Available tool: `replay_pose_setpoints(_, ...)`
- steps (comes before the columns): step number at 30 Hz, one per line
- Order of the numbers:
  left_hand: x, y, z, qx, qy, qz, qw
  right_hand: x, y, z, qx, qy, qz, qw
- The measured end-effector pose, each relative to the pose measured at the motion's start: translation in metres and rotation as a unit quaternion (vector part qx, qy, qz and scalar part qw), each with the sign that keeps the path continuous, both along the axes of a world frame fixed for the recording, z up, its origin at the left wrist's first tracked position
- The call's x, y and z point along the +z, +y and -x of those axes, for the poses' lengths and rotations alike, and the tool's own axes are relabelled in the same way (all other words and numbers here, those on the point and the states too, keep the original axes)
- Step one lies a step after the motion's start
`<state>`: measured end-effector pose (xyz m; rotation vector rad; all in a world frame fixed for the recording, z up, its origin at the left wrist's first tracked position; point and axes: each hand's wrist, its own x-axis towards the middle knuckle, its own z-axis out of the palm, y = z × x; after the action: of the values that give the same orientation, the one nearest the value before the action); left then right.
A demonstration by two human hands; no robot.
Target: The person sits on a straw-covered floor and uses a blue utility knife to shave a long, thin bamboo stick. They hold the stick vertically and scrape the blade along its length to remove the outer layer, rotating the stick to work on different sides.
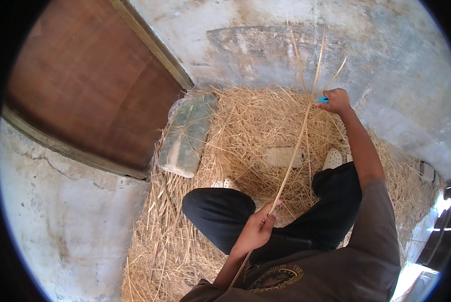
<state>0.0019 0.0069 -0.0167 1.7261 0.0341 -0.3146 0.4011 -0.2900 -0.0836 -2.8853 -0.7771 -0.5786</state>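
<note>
My left hand is closed around the lower part of a long, pale cane-like strip, close to my lap. The strip runs up and away between my knees. Beyond my right knee, my right hand grips a small blue tool, pressed against or right beside the strip. Most of that tool is hidden in my fingers, so its kind cannot be made out. Above this spot, several thin ends fan apart in front of the wall.
Loose straw shavings cover the floor around my feet. A greenish block-shaped bundle lies to the left, and a pale brick-like block sits between my feet. A brown door panel and a worn plaster wall bound the space.
</note>
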Motion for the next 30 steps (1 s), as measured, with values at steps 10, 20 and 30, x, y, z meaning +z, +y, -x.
replay_pose_setpoints(10,0.014,0.028,0.023,0.008,0.022,0.052,0.998,-0.009,0.012,0.003,-0.069,0.001,0.028,0.997)
replay_pose_setpoints(20,-0.002,0.043,0.019,0.217,0.088,0.321,0.918,0.074,0.061,0.050,-0.154,0.242,-0.136,0.948)
replay_pose_setpoints(30,0.019,0.004,-0.035,0.189,0.021,0.206,0.960,0.096,0.154,0.210,0.228,0.218,-0.058,0.947)
